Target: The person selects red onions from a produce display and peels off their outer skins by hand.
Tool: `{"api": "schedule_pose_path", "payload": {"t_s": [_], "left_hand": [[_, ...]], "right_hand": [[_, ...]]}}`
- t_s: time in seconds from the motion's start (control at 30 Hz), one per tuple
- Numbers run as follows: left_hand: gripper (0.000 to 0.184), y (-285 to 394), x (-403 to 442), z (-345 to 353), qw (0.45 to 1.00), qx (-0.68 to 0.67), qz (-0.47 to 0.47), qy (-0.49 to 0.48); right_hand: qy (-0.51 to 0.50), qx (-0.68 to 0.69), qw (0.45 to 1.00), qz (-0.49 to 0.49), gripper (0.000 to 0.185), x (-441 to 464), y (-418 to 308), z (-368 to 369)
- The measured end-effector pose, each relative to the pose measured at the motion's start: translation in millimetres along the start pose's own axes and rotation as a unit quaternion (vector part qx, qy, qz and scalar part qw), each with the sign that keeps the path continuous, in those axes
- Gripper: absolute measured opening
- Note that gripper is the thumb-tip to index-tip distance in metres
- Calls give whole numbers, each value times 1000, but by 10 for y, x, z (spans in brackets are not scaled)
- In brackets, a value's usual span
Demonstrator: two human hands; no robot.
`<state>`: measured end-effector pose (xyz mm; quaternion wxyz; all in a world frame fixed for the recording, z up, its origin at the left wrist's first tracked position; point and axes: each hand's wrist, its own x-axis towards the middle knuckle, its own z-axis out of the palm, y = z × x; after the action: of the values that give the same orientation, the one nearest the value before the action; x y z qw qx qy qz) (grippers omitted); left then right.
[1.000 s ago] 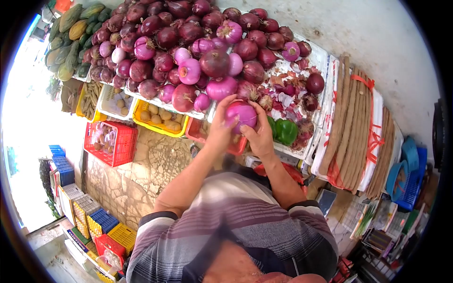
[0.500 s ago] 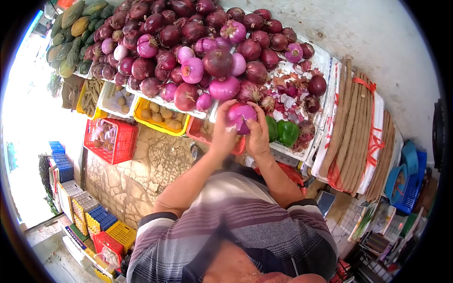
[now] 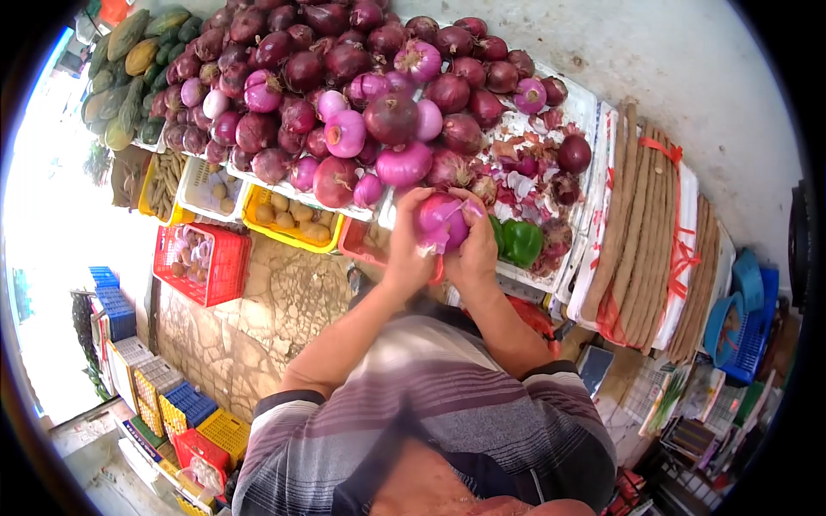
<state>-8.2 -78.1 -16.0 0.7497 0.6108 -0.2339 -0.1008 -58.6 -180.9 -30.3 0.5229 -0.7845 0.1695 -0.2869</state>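
A red onion [image 3: 440,224] with partly loose, torn skin is held between my two hands, in front of the display. My left hand [image 3: 408,245] wraps around its left side. On the other side, my right hand [image 3: 473,249] grips it, fingers at a loose flap of skin near the top. Beyond my hands rises a large pile of red onions [image 3: 344,64], some dull and dark, others shiny and bright purple. Green peppers [image 3: 520,243] lie just right of my right hand. Scattered onion skins [image 3: 520,185] cover the white tray behind them.
Long brown roots [image 3: 632,232] tied with red ribbon stand on the right. Yellow [image 3: 288,232] and white [image 3: 206,191] baskets hold potatoes at left, near a red crate [image 3: 202,265] on the floor. Green gourds [image 3: 125,82] lie at far left.
Skin on the onion has been pulled looser, with a flap now lifted at the top right and another hanging below. My right hand has shifted its grip around the onion.
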Motion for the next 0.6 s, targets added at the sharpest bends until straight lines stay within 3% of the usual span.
{"api": "schedule_pose_path", "payload": {"t_s": [0.2, 0.33, 0.43, 0.5, 0.6], "left_hand": [[53, 2, 22, -100, 994, -80, -77, -1], [61, -10, 58, -164, 981, -133, -140, -18], [63, 109, 84, -103, 941, -266, -210, 3], [48, 98, 89, -111, 926, -311, -216, -11], [46, 85, 98, -105, 913, -339, -229, 10]], "right_hand": [[-8, 135, 985, 105, 26, 34, -55, -56], [55, 368, 897, 239, 20, 68, 111, -83], [58, 286, 929, 229, 17, 77, 140, -193], [92, 326, 895, 289, 22, 164, 102, -305], [119, 437, 827, 332, 30, 329, 449, -487]]}}
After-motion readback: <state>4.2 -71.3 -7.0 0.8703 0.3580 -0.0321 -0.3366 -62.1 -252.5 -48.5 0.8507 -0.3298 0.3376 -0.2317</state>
